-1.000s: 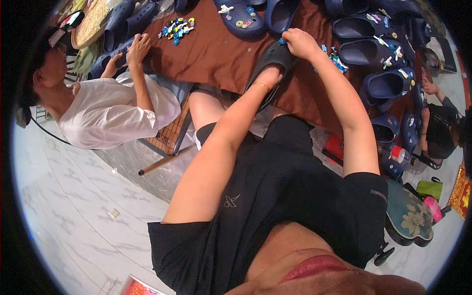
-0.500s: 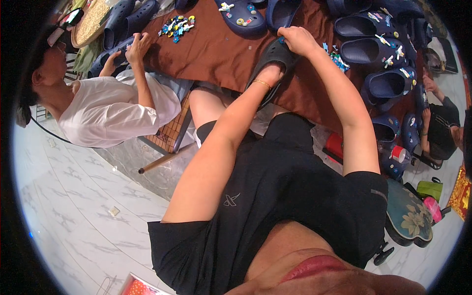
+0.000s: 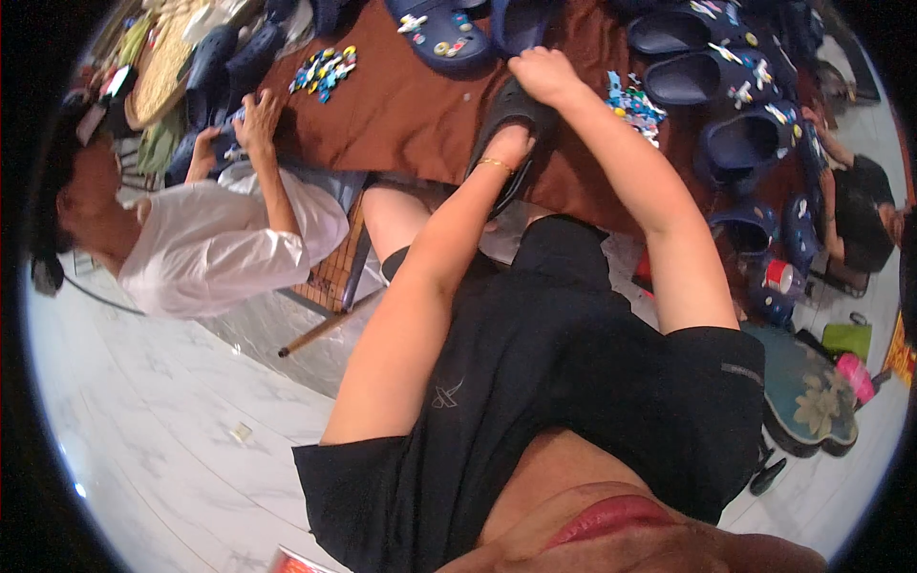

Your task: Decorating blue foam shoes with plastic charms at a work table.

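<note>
A dark clog [image 3: 505, 112] with holes in its upper is tilted up over the near edge of the brown cloth. My left hand [image 3: 512, 143] is pushed into its foot opening and holds it from inside, the fingers hidden by the upper. At the toe, my right hand [image 3: 545, 76] is closed with its fingertips pressed on the upper; whatever they pinch is hidden. To the right of the clog lies a pile of small colourful shoe charms [image 3: 634, 107]. Just beyond my right hand stands a navy clog [image 3: 519, 27].
Navy clogs with charms [image 3: 683, 78] line the right side of the brown cloth [image 3: 401, 115]. Another charm pile [image 3: 325, 72] lies at the left. A co-worker in white [image 3: 220, 244] handles a clog on my left. Another person [image 3: 860, 215] sits at far right.
The whole view has shifted slightly. My hands stay on the same clog, the right one still at its toe. A blue bit seen at the right fingertips earlier is now hidden.
</note>
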`<state>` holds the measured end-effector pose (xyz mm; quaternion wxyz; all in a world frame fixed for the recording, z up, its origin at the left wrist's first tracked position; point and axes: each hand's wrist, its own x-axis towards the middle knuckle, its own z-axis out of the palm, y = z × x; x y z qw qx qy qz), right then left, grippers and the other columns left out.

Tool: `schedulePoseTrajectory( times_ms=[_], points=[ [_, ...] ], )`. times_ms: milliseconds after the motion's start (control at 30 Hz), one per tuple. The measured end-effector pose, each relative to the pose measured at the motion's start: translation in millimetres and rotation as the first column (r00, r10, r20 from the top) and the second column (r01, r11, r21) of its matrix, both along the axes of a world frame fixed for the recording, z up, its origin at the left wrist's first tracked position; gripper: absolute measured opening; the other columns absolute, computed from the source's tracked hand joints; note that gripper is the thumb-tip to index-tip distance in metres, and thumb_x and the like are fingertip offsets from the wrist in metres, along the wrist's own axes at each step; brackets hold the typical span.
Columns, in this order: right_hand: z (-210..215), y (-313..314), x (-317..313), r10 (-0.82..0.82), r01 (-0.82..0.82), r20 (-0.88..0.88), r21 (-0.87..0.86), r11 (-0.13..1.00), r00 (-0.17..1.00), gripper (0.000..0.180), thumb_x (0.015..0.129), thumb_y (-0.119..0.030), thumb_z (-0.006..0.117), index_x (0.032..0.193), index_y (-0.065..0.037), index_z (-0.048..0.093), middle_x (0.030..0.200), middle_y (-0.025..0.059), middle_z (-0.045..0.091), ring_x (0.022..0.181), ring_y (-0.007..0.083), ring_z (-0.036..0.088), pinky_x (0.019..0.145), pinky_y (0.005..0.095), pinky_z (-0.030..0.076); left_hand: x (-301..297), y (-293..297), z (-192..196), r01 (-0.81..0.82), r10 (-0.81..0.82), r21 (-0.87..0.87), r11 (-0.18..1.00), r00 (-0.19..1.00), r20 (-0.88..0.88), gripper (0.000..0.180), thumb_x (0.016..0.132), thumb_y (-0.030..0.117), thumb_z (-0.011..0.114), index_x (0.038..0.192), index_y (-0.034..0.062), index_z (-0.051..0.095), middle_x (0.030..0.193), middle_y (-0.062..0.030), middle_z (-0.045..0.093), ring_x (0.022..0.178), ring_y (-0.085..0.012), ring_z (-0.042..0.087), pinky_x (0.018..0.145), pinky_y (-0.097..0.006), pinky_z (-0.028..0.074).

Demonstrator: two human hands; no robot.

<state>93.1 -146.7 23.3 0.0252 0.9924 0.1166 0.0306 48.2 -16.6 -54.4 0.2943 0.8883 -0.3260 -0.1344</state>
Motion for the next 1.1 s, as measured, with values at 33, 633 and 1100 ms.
schedulePoseTrajectory(
  times_ms=[33, 633, 1100],
  points=[
    [2.1, 3.1, 2.4, -0.037, 0.036, -0.043, -0.006, 0.999, 0.998, 0.020, 0.077, -0.016, 0.046, 0.084, -0.010, 0.064, 0.092, 0.0096, 0.062, 0.090, 0.0264, 0.058, 0.073, 0.0413, 0.046, 1.3, -1.3, -0.3, 0.027, -0.027, -0.004, 1.000, 1.000, 0.008, 0.028, 0.077, 0.023, 0.051, 0.078, -0.0037, 0.060, 0.082, -0.0252, 0.057, 0.078, -0.0380, 0.056, 0.073, -0.044, 0.044],
    [-28.2, -109.9, -46.9, -0.590, 0.631, -0.255, 0.123, 0.766, 0.766, 0.026, 0.069, -0.019, 0.059, 0.092, -0.007, 0.057, 0.095, 0.0148, 0.060, 0.092, 0.0318, 0.056, 0.076, 0.0418, 0.045, -7.2, -1.6, 2.1, -0.059, 0.064, 0.102, 0.993, 0.997, -0.053, 0.032, 0.077, 0.025, 0.052, 0.083, -0.0047, 0.060, 0.086, -0.0257, 0.057, 0.081, -0.0378, 0.056, 0.075, -0.045, 0.044],
    [-1.1, -11.4, 14.2, -0.289, 0.303, -0.092, 0.336, 0.892, 0.953, 0.020, 0.071, -0.024, 0.058, 0.081, -0.007, 0.061, 0.088, 0.0153, 0.060, 0.085, 0.0321, 0.058, 0.074, 0.0438, 0.045, 4.0, -9.6, -1.9, 0.026, -0.010, 0.105, 0.994, 0.988, -0.151, 0.028, 0.076, 0.027, 0.050, 0.073, 0.0031, 0.064, 0.082, -0.0214, 0.060, 0.077, -0.0340, 0.058, 0.072, -0.042, 0.045]
  ],
)
